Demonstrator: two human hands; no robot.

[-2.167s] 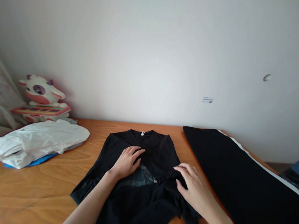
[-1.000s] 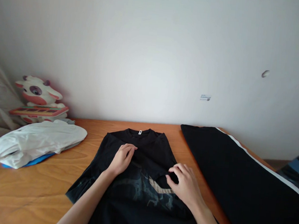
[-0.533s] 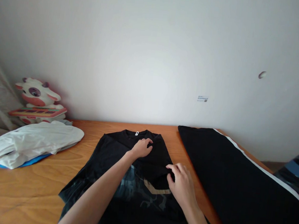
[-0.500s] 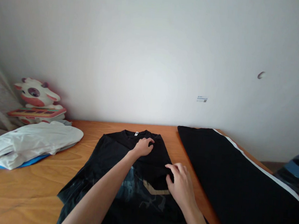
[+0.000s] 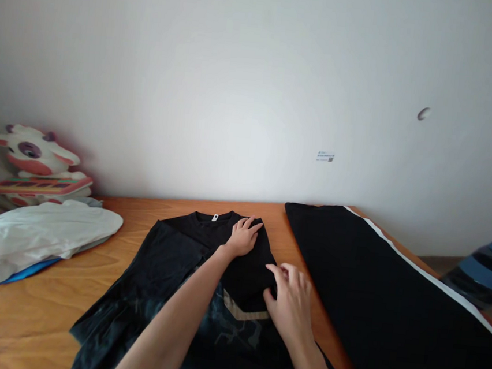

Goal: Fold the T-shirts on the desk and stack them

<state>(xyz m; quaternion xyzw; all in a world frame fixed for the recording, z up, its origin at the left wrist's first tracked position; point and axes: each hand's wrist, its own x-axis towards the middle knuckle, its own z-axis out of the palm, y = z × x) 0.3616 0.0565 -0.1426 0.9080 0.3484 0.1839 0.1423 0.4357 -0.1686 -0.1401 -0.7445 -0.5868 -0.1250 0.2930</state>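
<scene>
A black T-shirt (image 5: 178, 253) with a dark print and a tan stripe lies on the wooden table, its collar and white label toward the wall. My left hand (image 5: 244, 236) rests on the shirt near its right shoulder, fingers spread. At the shirt's right edge is my right hand (image 5: 290, 296), its thumb and forefinger apart around the dark cloth; whether it grips any cloth is hard to make out. The shirt's right part is folded inward over the print.
Black fabric with a white stripe (image 5: 350, 276) lies to the right. At left are a white cloth pile (image 5: 45, 229) with blue beneath and a cow toy (image 5: 35, 155) with a keyboard. A blue and black object (image 5: 485, 271) stands far right. The wall (image 5: 237, 91) rises behind.
The view has shifted slightly to the right. My left hand has moved a little toward the shirt's right shoulder and its fingers have spread. My right hand stays at the edge.
</scene>
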